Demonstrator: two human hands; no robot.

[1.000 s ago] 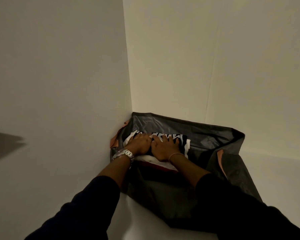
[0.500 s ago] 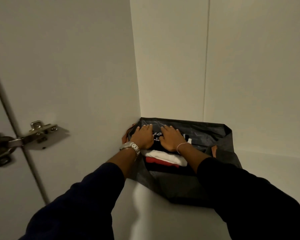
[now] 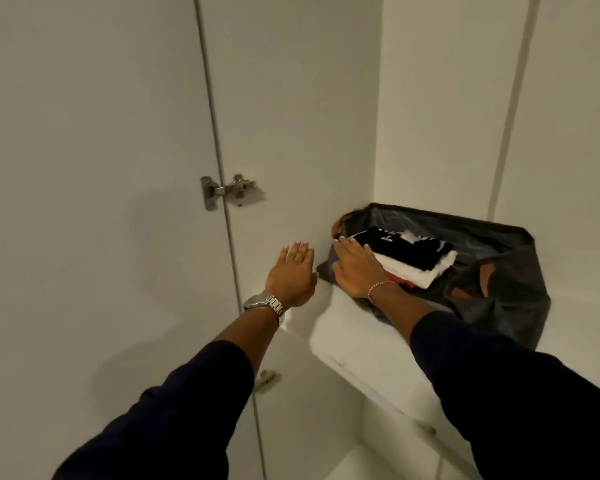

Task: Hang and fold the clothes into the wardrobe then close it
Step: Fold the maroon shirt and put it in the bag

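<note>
Folded clothes [image 3: 409, 256] lie stacked in a dark fabric storage bag [image 3: 499, 285] that sits in the back left corner of a wardrobe shelf [image 3: 354, 351], a black printed piece on top, a white one under it and a strip of red at the bottom. The stack's long axis runs from the near left toward the far right, away from the person. The right hand [image 3: 355, 268] lies flat at the stack's near left end, fingers straight and together, palm down, touching the black top piece and the bag's rim there. It is the nearer hand by far. The left hand [image 3: 293, 271] is clear of the bag, just to its left, fingers straight and close together, held at the wardrobe's side wall [image 3: 291, 133]; whether it touches the wall cannot be told.

The stack looks settled, so the folding step for this pile seems done and closing the wardrobe is still to come. The open door [image 3: 84, 202] stands to the left, hung on a metal hinge [image 3: 227, 192], and the left hand is the one nearer to it. The bag's slumped front edge overhangs the shelf lip a little on the right and might catch a closing door.
</note>
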